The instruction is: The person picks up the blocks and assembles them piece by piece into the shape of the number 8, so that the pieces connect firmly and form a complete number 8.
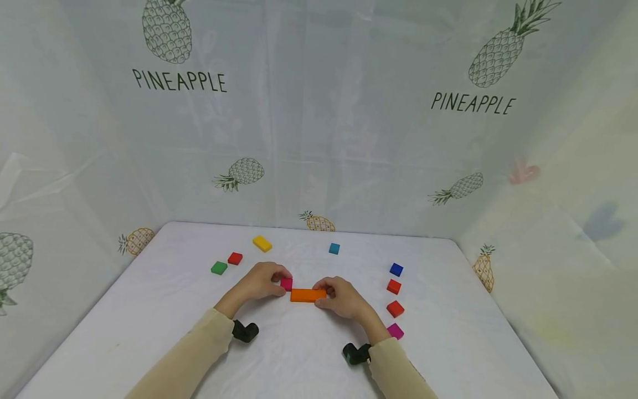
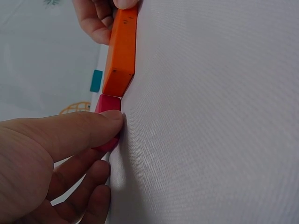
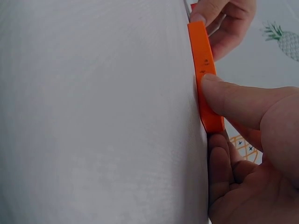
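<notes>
Clock's centring on the orange block, 12 pointing away from the person. It's lying on the white-covered bench, long side running 9 to 3. Right hand is gripping its 3 o'clock half: thumb pressing the near side, other fingers curling at the far side, spacing narrow. Left hand is pinching the pink block between thumb and fingers, also narrow. Pink is sitting around 10, just beside the orange one's 9 o'clock end; I'm not able to tell if they're touching.

Others: yellow block is lying between 10 and 11, left red block at 10, green block between 9 and 10, near that red. Teal block is sitting at 1, well apart. On the right a rough column is running toward the person: blue block between 2 and 3, far red block about 3, near red block just past 3, second pink block toward 4. Black wrist mounts are projecting beside both beige sleeves. Pineapple-print sheet is hanging behind at 12.
</notes>
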The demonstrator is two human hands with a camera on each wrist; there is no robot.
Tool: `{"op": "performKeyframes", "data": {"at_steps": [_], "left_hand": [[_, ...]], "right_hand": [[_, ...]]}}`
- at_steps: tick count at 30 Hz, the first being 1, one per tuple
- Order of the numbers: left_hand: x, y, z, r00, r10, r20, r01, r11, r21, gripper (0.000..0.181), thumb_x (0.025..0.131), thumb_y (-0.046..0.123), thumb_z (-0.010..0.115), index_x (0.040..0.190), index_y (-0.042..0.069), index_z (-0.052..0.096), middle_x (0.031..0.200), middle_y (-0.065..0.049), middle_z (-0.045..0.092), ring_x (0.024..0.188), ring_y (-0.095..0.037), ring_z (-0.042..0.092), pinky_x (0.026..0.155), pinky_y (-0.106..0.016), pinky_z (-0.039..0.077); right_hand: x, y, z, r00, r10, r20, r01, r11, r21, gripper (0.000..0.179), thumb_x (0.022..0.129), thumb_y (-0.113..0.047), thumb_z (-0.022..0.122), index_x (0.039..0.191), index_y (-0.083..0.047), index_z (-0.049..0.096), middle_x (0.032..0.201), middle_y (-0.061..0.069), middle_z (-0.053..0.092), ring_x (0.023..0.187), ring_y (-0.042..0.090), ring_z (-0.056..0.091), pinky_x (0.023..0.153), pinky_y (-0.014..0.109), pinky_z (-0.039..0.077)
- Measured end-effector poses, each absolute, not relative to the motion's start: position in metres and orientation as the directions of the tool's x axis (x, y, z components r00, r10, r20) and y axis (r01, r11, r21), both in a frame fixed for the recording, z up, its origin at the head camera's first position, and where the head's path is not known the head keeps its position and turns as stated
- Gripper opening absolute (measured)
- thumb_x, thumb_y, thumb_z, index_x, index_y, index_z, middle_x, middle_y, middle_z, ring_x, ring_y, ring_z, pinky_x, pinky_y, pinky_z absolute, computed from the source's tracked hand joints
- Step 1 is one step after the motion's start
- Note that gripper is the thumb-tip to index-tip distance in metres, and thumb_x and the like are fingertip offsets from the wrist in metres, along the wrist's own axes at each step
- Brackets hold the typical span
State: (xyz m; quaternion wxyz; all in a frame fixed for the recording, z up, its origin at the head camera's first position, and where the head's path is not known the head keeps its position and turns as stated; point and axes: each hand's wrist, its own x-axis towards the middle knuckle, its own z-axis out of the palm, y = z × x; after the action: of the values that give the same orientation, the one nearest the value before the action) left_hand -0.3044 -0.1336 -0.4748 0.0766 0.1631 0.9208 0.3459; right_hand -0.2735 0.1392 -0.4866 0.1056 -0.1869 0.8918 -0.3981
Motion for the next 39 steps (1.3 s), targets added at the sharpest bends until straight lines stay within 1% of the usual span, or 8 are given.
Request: {"op": "performKeyframes", "data": {"at_steps": [8, 18, 26, 35, 39], "left_hand": [[-0.303, -0.133, -0.473, -0.935, 0.354, -0.025, 0.249, 0.704, 0.665, 0.028, 0.088, 0.012, 0.086, 0.113, 0.021, 0.078, 0.105, 0.006, 0.07, 0.102, -0.019, 0.063, 0.097, -0.043, 0.057], [-0.303, -0.133, -0.474, -0.937, 0.349, -0.031, 0.242, 0.709, 0.662, 0.028, 0.088, 0.012, 0.087, 0.113, 0.022, 0.078, 0.105, 0.006, 0.07, 0.101, -0.018, 0.062, 0.097, -0.043, 0.057], [-0.303, -0.137, -0.473, -0.933, 0.359, -0.036, 0.249, 0.712, 0.656, 0.04, 0.087, 0.014, 0.088, 0.124, 0.02, 0.076, 0.112, 0.004, 0.071, 0.104, -0.019, 0.063, 0.095, -0.042, 0.059], [-0.295, -0.155, -0.46, -0.939, 0.343, -0.013, 0.26, 0.736, 0.625, 0.041, 0.087, 0.014, 0.088, 0.126, 0.018, 0.075, 0.118, 0.003, 0.072, 0.108, -0.02, 0.063, 0.094, -0.042, 0.059], [-0.288, -0.167, -0.457, -0.942, 0.336, -0.011, 0.26, 0.75, 0.608, 0.043, 0.087, 0.016, 0.088, 0.128, 0.017, 0.074, 0.123, 0.0, 0.071, 0.111, -0.021, 0.063, 0.092, -0.041, 0.059]], "right_hand": [[-0.272, 0.138, -0.483, -0.901, -0.433, -0.024, -0.274, 0.61, -0.744, 0.024, 0.097, -0.019, 0.079, 0.12, -0.016, 0.072, 0.109, 0.001, 0.064, 0.104, 0.022, 0.054, 0.093, 0.04, 0.048], [-0.271, 0.137, -0.485, -0.906, -0.423, -0.035, -0.26, 0.617, -0.743, 0.024, 0.097, -0.02, 0.08, 0.12, -0.017, 0.073, 0.108, 0.002, 0.063, 0.104, 0.022, 0.054, 0.093, 0.041, 0.048], [-0.271, 0.137, -0.484, -0.904, -0.427, -0.031, -0.266, 0.615, -0.742, 0.025, 0.097, -0.02, 0.08, 0.12, -0.016, 0.073, 0.109, 0.003, 0.063, 0.104, 0.022, 0.054, 0.092, 0.04, 0.048], [-0.272, 0.139, -0.483, -0.903, -0.428, -0.034, -0.262, 0.613, -0.746, 0.025, 0.098, -0.021, 0.079, 0.121, -0.018, 0.072, 0.109, 0.001, 0.063, 0.105, 0.021, 0.054, 0.092, 0.038, 0.048], [-0.273, 0.14, -0.484, -0.901, -0.432, -0.031, -0.267, 0.611, -0.745, 0.024, 0.098, -0.021, 0.079, 0.121, -0.018, 0.072, 0.11, 0.001, 0.064, 0.105, 0.021, 0.055, 0.093, 0.037, 0.048]]}}
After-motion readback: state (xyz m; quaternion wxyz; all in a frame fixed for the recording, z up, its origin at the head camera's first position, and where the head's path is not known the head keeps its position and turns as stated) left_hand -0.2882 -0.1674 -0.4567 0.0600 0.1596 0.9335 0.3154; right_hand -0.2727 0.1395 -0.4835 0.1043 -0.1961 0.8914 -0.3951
